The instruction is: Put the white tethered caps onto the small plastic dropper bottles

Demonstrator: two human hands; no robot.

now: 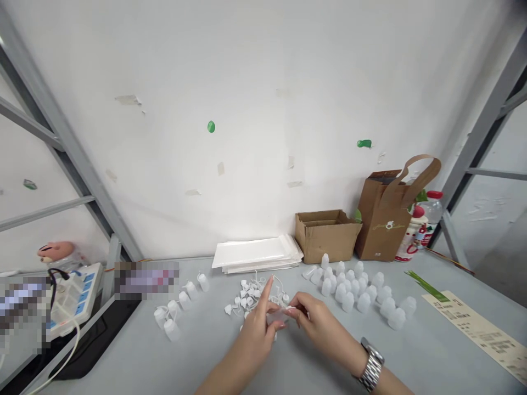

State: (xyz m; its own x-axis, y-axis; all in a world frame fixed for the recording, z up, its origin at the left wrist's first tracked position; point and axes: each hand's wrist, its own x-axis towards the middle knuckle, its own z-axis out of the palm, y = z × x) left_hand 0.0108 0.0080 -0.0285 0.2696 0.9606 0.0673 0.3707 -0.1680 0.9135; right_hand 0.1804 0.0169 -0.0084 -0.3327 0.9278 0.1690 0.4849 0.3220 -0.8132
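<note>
In the middle of the grey table, my left hand is closed round a small translucent bottle, its index finger pointing up. My right hand meets it from the right, thumb and fingers pinched at the bottle's end; what sits between those fingertips is too small to make out. Just behind my hands lies a pile of white caps with thin cords. Several bottles with corded caps stand to the left. On the right is a group of frosted bottles without caps.
A stack of white envelopes, an open cardboard box and a brown paper bag line the wall. Bottles stand beside the bag. A printed paper strip lies far right; a power strip with cables is far left.
</note>
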